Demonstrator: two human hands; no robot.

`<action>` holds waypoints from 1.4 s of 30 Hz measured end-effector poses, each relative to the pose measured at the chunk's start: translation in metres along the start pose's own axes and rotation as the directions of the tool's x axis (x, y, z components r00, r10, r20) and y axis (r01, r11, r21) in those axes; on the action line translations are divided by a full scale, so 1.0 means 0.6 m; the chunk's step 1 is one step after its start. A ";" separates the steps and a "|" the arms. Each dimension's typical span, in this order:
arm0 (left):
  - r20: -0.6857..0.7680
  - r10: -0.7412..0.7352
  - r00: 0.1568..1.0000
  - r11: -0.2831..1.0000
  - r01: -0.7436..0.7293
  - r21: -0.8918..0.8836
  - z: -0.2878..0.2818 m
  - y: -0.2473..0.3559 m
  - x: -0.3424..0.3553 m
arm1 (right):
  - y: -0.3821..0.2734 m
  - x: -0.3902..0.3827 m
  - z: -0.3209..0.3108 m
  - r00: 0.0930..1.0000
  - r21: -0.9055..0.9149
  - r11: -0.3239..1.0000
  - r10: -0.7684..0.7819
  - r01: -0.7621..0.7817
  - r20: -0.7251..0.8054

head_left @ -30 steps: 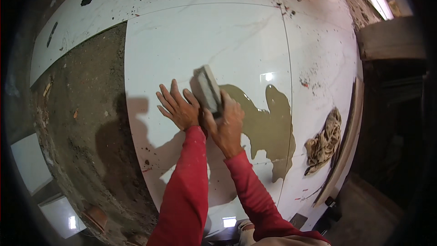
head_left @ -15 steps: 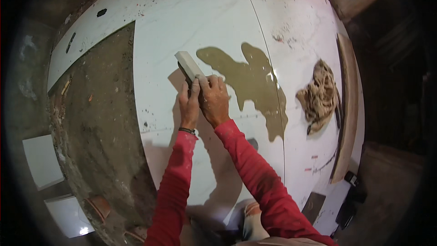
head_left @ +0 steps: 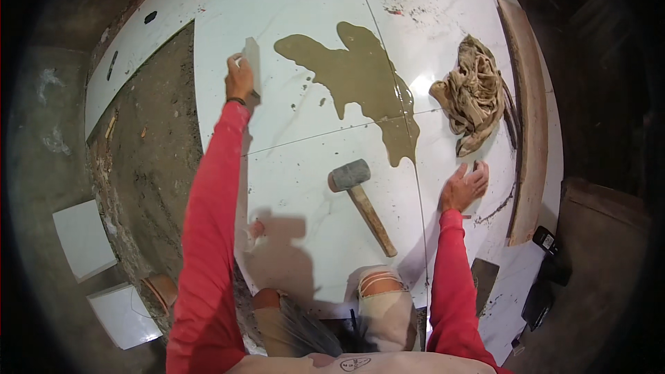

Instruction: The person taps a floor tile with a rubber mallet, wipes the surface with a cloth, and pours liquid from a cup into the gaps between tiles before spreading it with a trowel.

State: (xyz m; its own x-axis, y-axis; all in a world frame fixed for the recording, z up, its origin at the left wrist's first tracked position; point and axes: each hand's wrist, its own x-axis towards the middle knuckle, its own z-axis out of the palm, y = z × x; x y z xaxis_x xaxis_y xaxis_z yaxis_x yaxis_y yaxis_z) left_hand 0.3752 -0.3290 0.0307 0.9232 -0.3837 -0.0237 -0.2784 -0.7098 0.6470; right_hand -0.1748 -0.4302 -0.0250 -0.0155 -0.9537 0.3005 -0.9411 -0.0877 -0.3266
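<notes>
My left hand [head_left: 240, 77] is closed around a pale, straight-edged block [head_left: 252, 59], held over the left part of the white tiles near the edge of the bare strip. Fingers and palm cover part of the block. My right hand [head_left: 465, 188] is off to the right, fingers slightly bent and apart, just below a crumpled, dirty beige rag [head_left: 478, 100]; I see nothing held in it. Between my arms a rubber mallet [head_left: 367, 201] with a grey head and wooden handle lies on the tile. A greenish-brown puddle of slurry [head_left: 350, 69] spreads across the tile joints.
Bare rough mortar [head_left: 149, 138] runs along the left side of the tiles [head_left: 305, 166]. A long wooden plank [head_left: 526, 125] lies at the right. Loose white tile pieces [head_left: 83, 239] are on the lower left. A dark device [head_left: 544, 239] sits at the lower right.
My right hand has let go of the block and moved right, close to the rag. My left hand has carried the block left and away. The mallet has come into full view.
</notes>
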 end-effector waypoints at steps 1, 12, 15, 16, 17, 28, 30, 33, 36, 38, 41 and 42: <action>-0.025 -0.033 0.999 0.991 0.036 0.128 -0.006 0.001 0.023 | -0.007 0.000 -0.012 1.000 -0.046 0.999 -0.014 0.013 -0.012; 0.052 0.077 0.996 0.879 -0.092 0.467 0.081 0.091 0.025 | -0.003 -0.004 -0.011 0.994 -0.070 0.993 0.101 -0.099 0.040; 0.059 0.057 0.997 0.877 -0.078 0.473 0.130 0.156 -0.043 | 0.008 0.004 -0.012 0.993 -0.100 0.989 0.112 -0.108 0.031; 0.085 0.083 0.993 0.863 -0.114 0.492 0.139 0.176 -0.063 | 0.012 0.006 -0.011 0.993 -0.096 0.990 0.110 -0.107 0.031; 0.106 0.109 0.988 0.845 -0.148 0.515 0.139 0.189 -0.074 | 0.009 0.006 -0.011 0.994 -0.100 0.990 0.107 -0.104 0.023; 0.146 0.113 0.983 0.847 -0.172 0.503 0.171 0.227 -0.165 | 0.002 0.005 -0.008 0.993 -0.180 0.979 0.108 -0.100 0.037; 0.139 0.109 0.984 0.865 -0.162 0.474 0.177 0.231 -0.185 | 0.001 0.000 -0.004 0.993 -0.199 0.975 0.108 -0.097 0.048; 0.137 0.097 0.986 0.874 -0.151 0.462 0.188 0.247 -0.216 | -0.003 0.000 -0.007 0.994 -0.189 0.978 0.102 -0.094 0.038; 0.162 0.081 0.984 0.885 -0.145 0.442 0.197 0.265 -0.247 | -0.001 0.004 -0.006 0.993 -0.190 0.977 0.108 -0.100 0.036; 0.179 0.099 0.979 0.892 -0.167 0.420 0.200 0.267 -0.257 | -0.001 0.002 -0.003 0.993 -0.198 0.975 0.111 -0.100 0.047; 0.178 0.090 0.980 0.896 -0.158 0.416 0.209 0.277 -0.275 | -0.001 0.002 -0.002 0.992 -0.199 0.975 0.115 -0.102 0.053; 0.178 0.090 0.980 0.896 -0.158 0.415 0.212 0.281 -0.280 | -0.001 0.003 -0.001 0.992 -0.190 0.976 0.116 -0.104 0.052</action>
State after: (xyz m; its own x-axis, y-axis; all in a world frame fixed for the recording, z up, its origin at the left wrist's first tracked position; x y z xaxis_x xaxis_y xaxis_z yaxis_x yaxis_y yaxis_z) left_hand 0.1397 -0.4593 0.0468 0.8321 -0.5454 -0.1008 -0.5054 -0.8205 0.2672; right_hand -0.1745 -0.4313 -0.0235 -0.1068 -0.9711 0.2135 -0.9814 0.0684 -0.1796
